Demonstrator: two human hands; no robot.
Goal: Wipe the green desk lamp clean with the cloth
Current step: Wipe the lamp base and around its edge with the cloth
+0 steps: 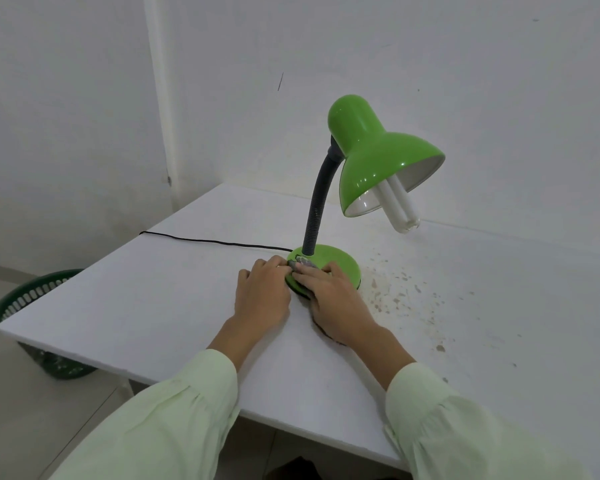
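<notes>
The green desk lamp [378, 157] stands on the white table [153, 289], its shade tilted right with a white bulb sticking out. A dark flexible neck rises from the round green base [340, 259]. My right hand [329, 299] lies over the front of the base, pressing a dark patterned cloth [302, 262] onto it; only a small bit of cloth shows past the fingers, and a dark edge shows under my wrist. My left hand [262, 292] rests on the table at the base's left rim, fingertips touching the cloth.
A black cord [205, 241] runs from the base left across the table and over its edge. Brown specks and stains [399, 296] dot the table right of the lamp. A dark green basket [32, 296] stands on the floor at the left. White walls close behind.
</notes>
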